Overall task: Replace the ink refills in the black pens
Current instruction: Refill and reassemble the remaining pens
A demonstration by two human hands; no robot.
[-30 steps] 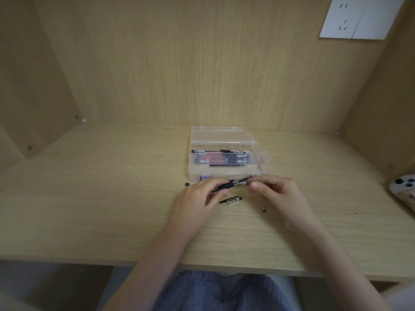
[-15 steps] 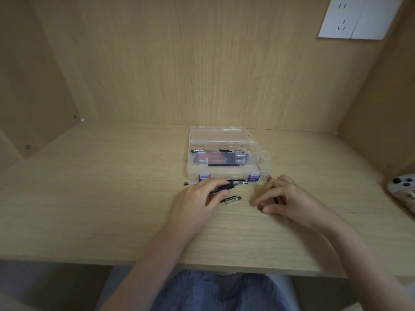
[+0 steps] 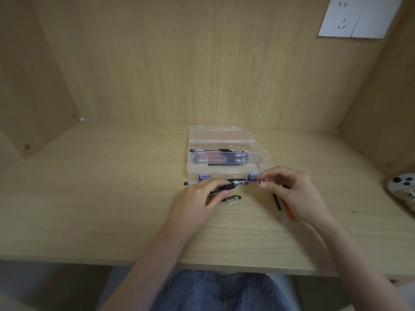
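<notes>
Lap: blue cloth (image 3: 213, 290) shows below the desk's near edge.
Desk (image 3: 112, 209): pale wood, walled at the back and both sides.
Refills: a black refill (image 3: 277, 202) and an orange refill (image 3: 290, 212) stick out from under the right hand; I cannot tell whether they are held or lie on the desk.
Cap (image 3: 232, 199): clear, lying on the desk just beside the left thumb.
Left hand (image 3: 199, 199): fingers curled round the pen (image 3: 232, 185), whose open front end points right.
Right hand (image 3: 292, 194): apart from the left, thumb and forefinger pinching a small piece (image 3: 261, 182) just beside the pen's front end; it is too small to name.
Rod (image 3: 186, 183): thin, with a black end, lying left of the left hand in front of the box.
Box (image 3: 222, 135): clear, lid open, purple latches on its front, just behind both hands; more pens (image 3: 221, 158) lie inside.
Phone (image 3: 402, 189): at the desk's right edge.
Socket (image 3: 359, 16): white, high on the back wall at right.
</notes>
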